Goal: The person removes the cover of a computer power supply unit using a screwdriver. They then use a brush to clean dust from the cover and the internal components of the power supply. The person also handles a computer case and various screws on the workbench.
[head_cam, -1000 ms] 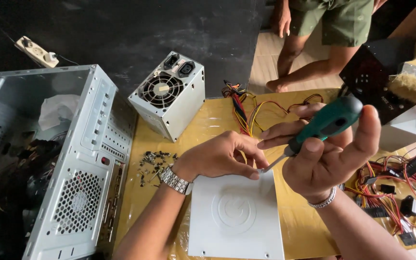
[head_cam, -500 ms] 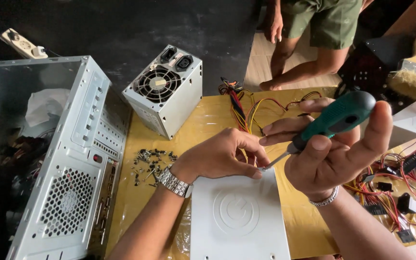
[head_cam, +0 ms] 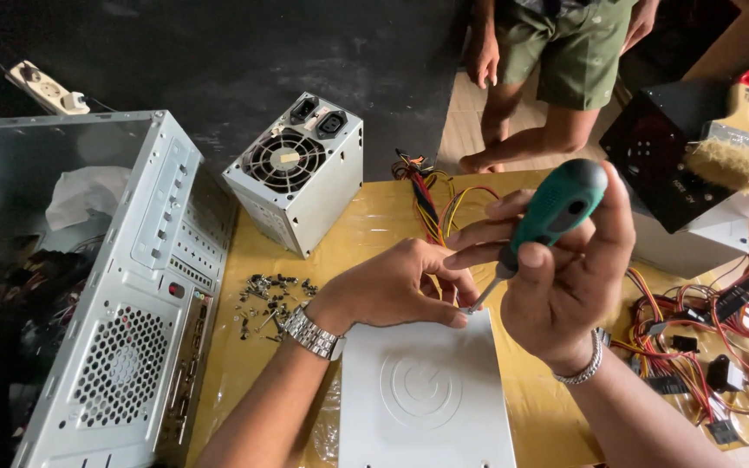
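Your right hand [head_cam: 565, 286] has lifted the green-handled screwdriver [head_cam: 552, 212] slightly higher, fingers wrapped around its handle. Its tip meets the top edge of the white metal box [head_cam: 422, 394], where your left hand [head_cam: 396, 286] pinches narrowly. Loose screws [head_cam: 270, 299] lie left of your left wrist on the tabletop [head_cam: 374, 225].

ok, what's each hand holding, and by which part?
Right hand grips the screwdriver by its green handle. Left hand rests on the white panel's top edge.

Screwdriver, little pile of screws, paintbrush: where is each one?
screwdriver [head_cam: 555, 211], head view, on its green handle in the right hand [head_cam: 565, 286].
pile of screws [head_cam: 270, 299], head view, on the pile's middle.
paintbrush [head_cam: 726, 165], head view, on its bristles.
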